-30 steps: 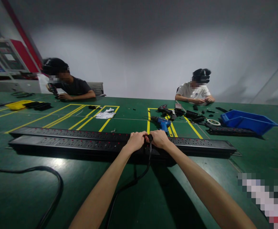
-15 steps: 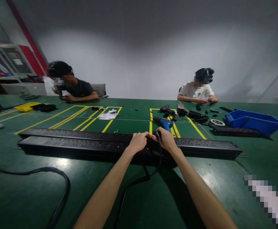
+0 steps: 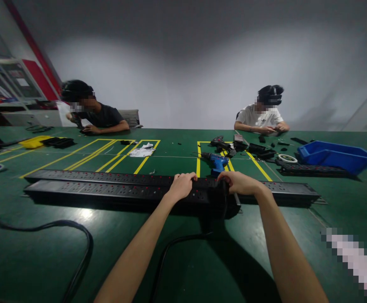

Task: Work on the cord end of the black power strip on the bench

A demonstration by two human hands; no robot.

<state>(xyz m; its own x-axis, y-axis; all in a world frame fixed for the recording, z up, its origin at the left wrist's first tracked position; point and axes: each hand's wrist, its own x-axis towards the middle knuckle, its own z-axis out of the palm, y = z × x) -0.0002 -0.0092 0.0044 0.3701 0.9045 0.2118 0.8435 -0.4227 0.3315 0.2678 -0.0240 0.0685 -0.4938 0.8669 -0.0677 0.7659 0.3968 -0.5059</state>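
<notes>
Two long black power strips with rows of sockets and small red parts lie side by side before me. My left hand [image 3: 182, 186] is closed over the front power strip [image 3: 107, 192], its fingers bent over the far edge. My right hand [image 3: 241, 183] pinches the black plug [image 3: 223, 186] of a power cord [image 3: 183, 239] at that strip's right end. The fingers partly hide the plug, so I cannot tell whether it sits in a socket. Behind, the rear power strip [image 3: 287, 190] reaches farther right.
A blue cordless drill [image 3: 216, 162] lies beyond the strips, near another drill [image 3: 220, 144] and black parts. At the right is a blue bin [image 3: 337, 155]. Another cable [image 3: 60, 224] curves at the left. Two people sit across the green table [image 3: 114, 252].
My right hand has moved right with the plug, away from my left hand, to the front strip's right end. My left hand has stayed on the strip.
</notes>
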